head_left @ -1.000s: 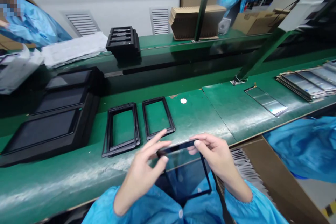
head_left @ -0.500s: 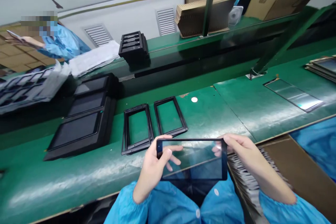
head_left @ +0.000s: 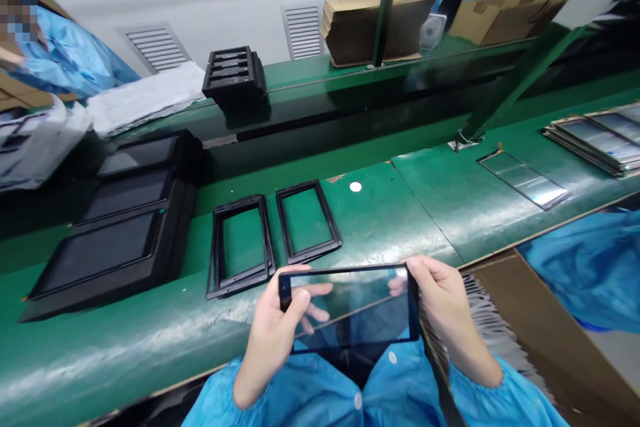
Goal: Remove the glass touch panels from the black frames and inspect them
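Note:
Between my two hands is a black-bordered glass touch panel (head_left: 360, 310), held level above the bench's near edge. My left hand (head_left: 277, 320) grips its left end, thumb on the front and the other fingers showing through or reflected in the glass. My right hand (head_left: 440, 290) pinches the upper right corner, with the thumb near the rim. Just beyond the panel, on the green bench, lie stacked black rectangular frames (head_left: 216, 260) and a second set of black frames (head_left: 336, 243).
Black foam trays with dark panels (head_left: 100, 253) stand at the left. One clear panel (head_left: 525, 179) lies at the right, near a stack of panels (head_left: 595, 137). A green post (head_left: 520, 83) rises there. A cardboard box (head_left: 565, 327) is beside my right arm. Co-workers in blue are across.
My view has shifted right, so bench items appear farther left. Both hands still hold the panel, which looks nearly unchanged in pose. The co-worker at the left is partly out of view.

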The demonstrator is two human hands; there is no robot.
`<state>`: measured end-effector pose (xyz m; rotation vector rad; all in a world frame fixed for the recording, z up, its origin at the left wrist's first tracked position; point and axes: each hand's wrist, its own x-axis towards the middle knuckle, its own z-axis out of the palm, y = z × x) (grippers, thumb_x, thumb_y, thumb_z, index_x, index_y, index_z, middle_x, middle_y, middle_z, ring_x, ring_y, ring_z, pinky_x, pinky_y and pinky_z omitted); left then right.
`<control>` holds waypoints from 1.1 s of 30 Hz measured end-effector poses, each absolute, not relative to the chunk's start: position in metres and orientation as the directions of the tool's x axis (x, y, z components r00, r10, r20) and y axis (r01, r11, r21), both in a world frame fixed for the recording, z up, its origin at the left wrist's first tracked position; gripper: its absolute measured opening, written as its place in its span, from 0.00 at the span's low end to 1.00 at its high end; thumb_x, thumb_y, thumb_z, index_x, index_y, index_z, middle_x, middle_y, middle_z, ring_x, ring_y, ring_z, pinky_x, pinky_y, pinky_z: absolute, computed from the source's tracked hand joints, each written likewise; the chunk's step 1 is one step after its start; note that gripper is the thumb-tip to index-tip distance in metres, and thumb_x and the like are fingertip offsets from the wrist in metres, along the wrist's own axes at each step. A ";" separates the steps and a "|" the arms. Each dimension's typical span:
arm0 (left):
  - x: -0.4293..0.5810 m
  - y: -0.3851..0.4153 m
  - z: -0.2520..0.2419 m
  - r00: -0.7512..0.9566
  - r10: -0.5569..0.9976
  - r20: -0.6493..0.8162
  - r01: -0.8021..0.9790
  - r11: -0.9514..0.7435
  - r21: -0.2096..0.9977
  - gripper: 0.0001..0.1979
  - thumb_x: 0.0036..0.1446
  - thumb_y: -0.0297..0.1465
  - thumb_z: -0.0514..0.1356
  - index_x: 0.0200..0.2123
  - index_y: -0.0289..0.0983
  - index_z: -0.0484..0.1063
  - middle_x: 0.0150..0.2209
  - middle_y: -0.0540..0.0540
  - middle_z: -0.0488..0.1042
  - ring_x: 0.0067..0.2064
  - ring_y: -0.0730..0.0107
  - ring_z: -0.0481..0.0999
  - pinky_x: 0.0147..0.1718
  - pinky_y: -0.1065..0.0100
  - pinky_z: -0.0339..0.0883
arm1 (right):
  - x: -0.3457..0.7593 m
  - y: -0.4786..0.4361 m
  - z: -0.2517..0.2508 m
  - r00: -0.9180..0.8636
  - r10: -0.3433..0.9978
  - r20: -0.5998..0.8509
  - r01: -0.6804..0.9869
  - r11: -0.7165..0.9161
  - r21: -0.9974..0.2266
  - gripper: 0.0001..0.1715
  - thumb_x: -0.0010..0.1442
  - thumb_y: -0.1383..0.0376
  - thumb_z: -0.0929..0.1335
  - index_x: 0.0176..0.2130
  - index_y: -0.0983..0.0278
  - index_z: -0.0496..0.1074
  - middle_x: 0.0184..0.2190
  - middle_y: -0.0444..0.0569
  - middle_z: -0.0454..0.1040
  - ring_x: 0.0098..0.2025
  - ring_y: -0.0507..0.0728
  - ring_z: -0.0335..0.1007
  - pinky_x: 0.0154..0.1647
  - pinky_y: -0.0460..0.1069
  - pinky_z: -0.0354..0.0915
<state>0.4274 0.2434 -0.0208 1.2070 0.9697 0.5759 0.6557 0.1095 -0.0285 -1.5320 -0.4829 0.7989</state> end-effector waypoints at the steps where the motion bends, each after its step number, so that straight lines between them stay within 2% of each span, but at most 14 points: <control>1: 0.426 0.245 -0.024 0.501 0.811 -0.302 0.121 0.281 0.952 0.23 0.65 0.46 0.66 0.54 0.39 0.67 0.41 0.38 0.87 0.28 0.59 0.85 0.21 0.68 0.73 | 0.655 0.109 -0.030 0.658 0.722 -0.212 -0.180 -0.123 -0.976 0.23 0.65 0.44 0.72 0.36 0.60 0.83 0.25 0.48 0.85 0.25 0.61 0.83 0.29 0.52 0.78; 3: 0.424 0.249 -0.028 0.522 0.810 -0.267 0.129 0.234 0.964 0.22 0.67 0.45 0.64 0.56 0.39 0.66 0.44 0.36 0.87 0.28 0.58 0.85 0.21 0.67 0.74 | 0.655 0.108 -0.030 0.625 0.752 -0.210 -0.204 -0.103 -0.974 0.23 0.63 0.46 0.75 0.45 0.61 0.82 0.28 0.49 0.86 0.27 0.61 0.84 0.32 0.52 0.80; 5: 0.424 0.255 -0.027 0.535 0.830 -0.156 0.122 0.107 0.987 0.25 0.68 0.41 0.64 0.63 0.40 0.63 0.55 0.33 0.83 0.38 0.55 0.88 0.28 0.64 0.79 | 0.653 0.106 -0.029 0.610 0.767 -0.198 -0.190 -0.101 -0.977 0.22 0.63 0.49 0.76 0.48 0.62 0.81 0.30 0.50 0.87 0.28 0.61 0.85 0.34 0.52 0.80; 7: 0.428 0.263 -0.019 0.549 0.835 0.041 0.160 -0.153 0.975 0.31 0.68 0.36 0.64 0.70 0.44 0.59 0.68 0.34 0.72 0.58 0.49 0.82 0.48 0.54 0.80 | 0.649 0.104 -0.028 0.611 0.769 -0.190 -0.164 -0.112 -0.980 0.18 0.64 0.51 0.76 0.46 0.62 0.81 0.30 0.50 0.87 0.29 0.60 0.86 0.34 0.51 0.80; 8: 0.431 0.266 -0.013 0.582 0.799 0.147 0.199 -0.316 0.928 0.33 0.67 0.34 0.65 0.72 0.46 0.61 0.71 0.37 0.68 0.66 0.47 0.74 0.60 0.48 0.73 | 0.647 0.104 -0.027 0.613 0.768 -0.186 -0.150 -0.118 -0.982 0.18 0.64 0.52 0.76 0.46 0.62 0.81 0.30 0.51 0.87 0.29 0.60 0.86 0.34 0.51 0.80; 10: 0.440 0.273 -0.001 0.711 0.650 0.268 0.261 -0.598 0.758 0.28 0.65 0.33 0.66 0.67 0.47 0.71 0.70 0.42 0.71 0.72 0.45 0.66 0.72 0.40 0.52 | 0.641 0.104 -0.026 0.610 0.772 -0.179 -0.128 -0.128 -0.984 0.17 0.65 0.52 0.75 0.46 0.62 0.81 0.31 0.51 0.87 0.29 0.61 0.86 0.34 0.52 0.81; 11: 0.446 0.276 0.003 0.787 0.559 0.261 0.259 -0.684 0.682 0.23 0.65 0.33 0.65 0.63 0.47 0.77 0.66 0.43 0.76 0.70 0.44 0.69 0.74 0.39 0.47 | 0.638 0.104 -0.026 0.607 0.775 -0.175 -0.120 -0.128 -0.984 0.17 0.65 0.52 0.75 0.46 0.62 0.81 0.31 0.51 0.87 0.29 0.61 0.86 0.34 0.52 0.81; 13: 0.456 0.278 0.007 0.888 0.420 0.189 0.220 -0.747 0.628 0.16 0.68 0.34 0.63 0.56 0.47 0.83 0.55 0.43 0.84 0.60 0.47 0.80 0.70 0.42 0.57 | 0.633 0.104 -0.026 0.611 0.774 -0.167 -0.110 -0.126 -0.986 0.17 0.64 0.52 0.76 0.46 0.61 0.81 0.31 0.51 0.87 0.29 0.62 0.86 0.34 0.53 0.82; 15: 0.463 0.278 0.006 0.916 0.379 0.132 0.210 -0.734 0.646 0.15 0.71 0.35 0.60 0.53 0.45 0.85 0.47 0.42 0.87 0.48 0.50 0.86 0.57 0.51 0.74 | 0.632 0.104 -0.026 0.621 0.767 -0.163 -0.101 -0.128 -0.987 0.17 0.64 0.52 0.76 0.45 0.61 0.81 0.31 0.51 0.87 0.29 0.62 0.86 0.34 0.53 0.82; 17: 0.466 0.275 0.003 0.908 0.398 0.131 0.217 -0.713 0.666 0.14 0.71 0.35 0.59 0.50 0.45 0.86 0.43 0.42 0.88 0.43 0.52 0.88 0.46 0.57 0.78 | 0.633 0.103 -0.026 0.622 0.765 -0.164 -0.091 -0.137 -0.986 0.17 0.65 0.52 0.75 0.45 0.61 0.81 0.31 0.51 0.87 0.29 0.62 0.86 0.34 0.53 0.82; 23: 0.465 0.264 0.005 0.917 0.395 0.048 0.210 -0.581 0.787 0.17 0.72 0.33 0.59 0.58 0.46 0.82 0.49 0.44 0.87 0.48 0.52 0.87 0.49 0.60 0.76 | 0.645 0.112 -0.022 0.468 0.868 -0.164 -0.080 -0.143 -0.986 0.19 0.64 0.53 0.75 0.49 0.62 0.84 0.31 0.50 0.88 0.29 0.59 0.86 0.36 0.52 0.81; 27: 0.464 0.257 0.003 0.902 0.405 -0.148 0.270 -0.263 0.926 0.21 0.75 0.36 0.54 0.66 0.46 0.75 0.42 0.45 0.88 0.38 0.60 0.88 0.39 0.65 0.77 | 0.651 0.120 -0.024 0.314 0.922 -0.227 -0.218 -0.162 -0.962 0.25 0.65 0.49 0.75 0.56 0.58 0.83 0.39 0.50 0.89 0.39 0.60 0.87 0.45 0.54 0.80; 30: 0.458 0.252 -0.012 0.831 0.492 -0.260 0.263 0.065 0.963 0.21 0.74 0.42 0.55 0.62 0.41 0.77 0.45 0.39 0.87 0.37 0.60 0.88 0.30 0.69 0.76 | 0.652 0.121 -0.031 0.399 0.876 -0.272 -0.328 -0.140 -0.934 0.23 0.68 0.48 0.72 0.55 0.57 0.84 0.46 0.53 0.88 0.46 0.61 0.86 0.45 0.52 0.80; 33: 0.450 0.248 -0.025 0.768 0.562 -0.306 0.130 0.331 0.935 0.24 0.71 0.48 0.59 0.57 0.36 0.78 0.49 0.32 0.86 0.41 0.55 0.88 0.30 0.69 0.79 | 0.651 0.123 -0.039 0.449 0.844 -0.294 -0.387 -0.113 -0.915 0.24 0.65 0.46 0.74 0.47 0.60 0.87 0.42 0.56 0.88 0.39 0.62 0.87 0.39 0.52 0.81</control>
